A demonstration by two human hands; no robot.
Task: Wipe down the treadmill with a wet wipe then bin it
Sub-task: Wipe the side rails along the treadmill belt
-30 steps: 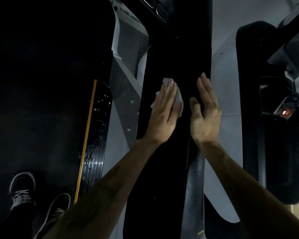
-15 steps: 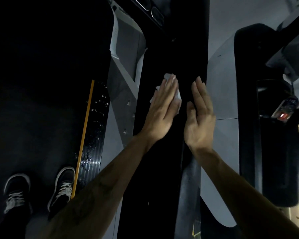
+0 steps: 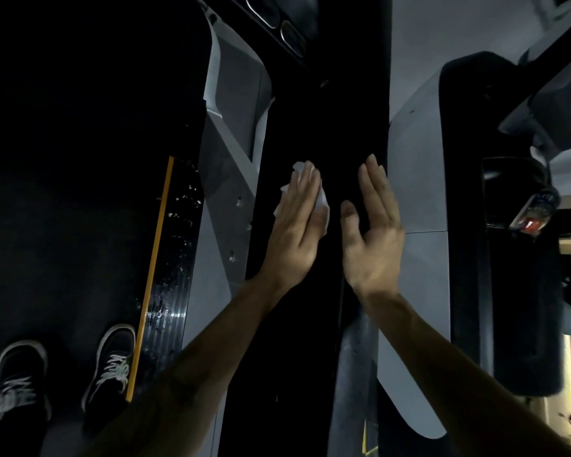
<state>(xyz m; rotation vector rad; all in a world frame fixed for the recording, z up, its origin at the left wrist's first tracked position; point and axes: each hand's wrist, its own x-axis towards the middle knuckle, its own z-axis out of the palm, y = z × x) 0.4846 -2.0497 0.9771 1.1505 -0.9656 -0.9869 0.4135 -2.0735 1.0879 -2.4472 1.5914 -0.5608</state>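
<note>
A: Sliding back now? The left hand [image 3: 292, 232], fingers flat, presses the wet wipe [image 3: 322, 204] lower down the black treadmill panel [image 3: 340, 103] than before.

B: Yes; right hand [image 3: 374, 235] open, empty alongside. Wiping continues; binning waits.

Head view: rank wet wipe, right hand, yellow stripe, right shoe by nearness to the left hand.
1. Wet wipe: directly under the flat left hand, on the black panel.
2. Right hand: just to its right, open, apart.
3. Yellow stripe: off to the left.
4. Right shoe: lower left, beside the stripe's bottom end.
</note>
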